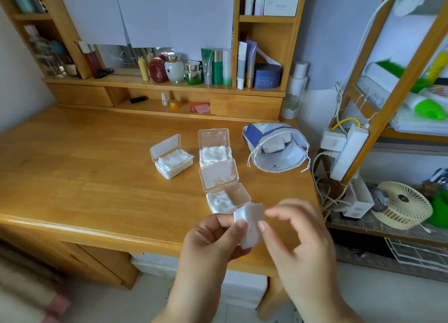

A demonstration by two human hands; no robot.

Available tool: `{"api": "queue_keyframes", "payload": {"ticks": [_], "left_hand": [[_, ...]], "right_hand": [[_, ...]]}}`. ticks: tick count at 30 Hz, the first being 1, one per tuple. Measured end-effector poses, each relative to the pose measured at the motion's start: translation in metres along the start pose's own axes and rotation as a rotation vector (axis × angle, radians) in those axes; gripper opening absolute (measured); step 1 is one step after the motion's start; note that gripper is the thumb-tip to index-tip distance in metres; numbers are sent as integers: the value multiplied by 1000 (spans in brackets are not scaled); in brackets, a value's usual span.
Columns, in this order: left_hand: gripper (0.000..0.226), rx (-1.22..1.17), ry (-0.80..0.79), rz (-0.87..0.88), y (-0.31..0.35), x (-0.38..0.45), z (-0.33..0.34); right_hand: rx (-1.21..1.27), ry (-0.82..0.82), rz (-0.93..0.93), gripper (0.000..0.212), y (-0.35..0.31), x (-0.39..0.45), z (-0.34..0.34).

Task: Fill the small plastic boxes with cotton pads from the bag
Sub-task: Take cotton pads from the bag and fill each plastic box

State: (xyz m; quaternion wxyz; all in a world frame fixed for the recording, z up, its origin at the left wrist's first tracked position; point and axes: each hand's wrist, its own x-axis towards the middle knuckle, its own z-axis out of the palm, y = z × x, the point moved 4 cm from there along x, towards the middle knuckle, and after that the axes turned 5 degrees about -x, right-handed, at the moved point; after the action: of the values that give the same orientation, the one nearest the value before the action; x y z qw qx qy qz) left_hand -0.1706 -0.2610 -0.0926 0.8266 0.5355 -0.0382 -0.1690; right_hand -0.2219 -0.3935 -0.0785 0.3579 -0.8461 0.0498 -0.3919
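Three small plastic boxes (219, 150) stood open at mid-frame on the table (97, 189), cotton inside. Right of them lay the bag (276, 148). Below, the left hand (213, 240) pinched a cotton pad (251, 223); the right hand (298, 240) touched it, fingers loosely curled.

No legible text on the bag (274, 148), bottles or boxes

The worktop (97, 177) is honey-coloured wood with a smooth, slightly glossy finish. Beyond the fingers (238, 224), three small boxes (219, 174) are clear, shiny plastic. The cotton pads (251, 222) look soft and matt; the drawstring bag (276, 160) is glossy plastic film.
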Motion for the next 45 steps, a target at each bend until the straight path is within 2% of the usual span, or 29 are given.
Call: {"api": "queue_keyframes", "payload": {"ticks": [1, 2, 4, 6, 8, 11, 13, 15, 18, 20, 22, 24, 27, 30, 32, 35, 37, 39, 42, 45], "left_hand": [[6, 0, -4, 23, 1, -1, 1], [7, -3, -14, 47, 2, -2, 3], [11, -11, -15, 90, 6, -4, 4], [14, -5, -13, 124, 8, -5, 4], [15, 21, -15, 158, 10, -7, 6], [3, 108, -13, 230, 11, -9, 10], [6, 177, -3, 268, 9, -9, 11], [11, 202, 8, 272, 6, -8, 9], [12, 171, -29, 221, 4, -6, 8], [15, 69, -53, 139, 2, -4, 5], [11, -70, -33, 34, 1, -2, 0], [13, -139, 6, -53, 1, -1, -8], [12, -88, 68, -113, 3, 3, -24], [32, -26, 105, -146, 7, 8, -37], [35, 19, 103, -176, 9, 10, -40], [19, 66, 57, -240, 6, 10, -40], [24, 109, -34, -279, 4, 9, -32], [26, 140, -115, -313, 3, 7, -23], [10, 152, -205, -335, 4, 5, -11], [13, 122, -238, -296, 7, 4, -6]], "right_hand": [[56, -32, -31, 14, -4, -2, 1], [159, -68, 17, 13, -8, -2, 2], [396, -139, 202, 16, -9, -4, 5], [512, -161, 338, 28, -9, -4, 7], [550, -171, 397, 32, -10, -4, 8], [613, -144, 457, 22, -12, -1, 9], [611, -123, 466, 12, -14, -1, 10], [542, -113, 446, 14, -13, -2, 10], [538, -135, 471, 16, -6, -3, 9], [659, -168, 547, 16, -1, -2, 11], [772, -164, 644, 17, 4, -1, 11], [753, -128, 701, 17, 11, 1, 6], [741, -98, 754, 12, 20, 7, -6], [930, -131, 820, 10, 24, 13, -11], [1040, -208, 786, 17, 26, 18, -12], [1106, -306, 693, 33, 21, 25, -12], [1008, -374, 559, 26, 15, 28, -14], [867, -458, 439, 10, 6, 28, -11], [719, -560, 303, 33, -2, 27, -11], [688, -538, 210, 33, -13, 27, -13]]}}
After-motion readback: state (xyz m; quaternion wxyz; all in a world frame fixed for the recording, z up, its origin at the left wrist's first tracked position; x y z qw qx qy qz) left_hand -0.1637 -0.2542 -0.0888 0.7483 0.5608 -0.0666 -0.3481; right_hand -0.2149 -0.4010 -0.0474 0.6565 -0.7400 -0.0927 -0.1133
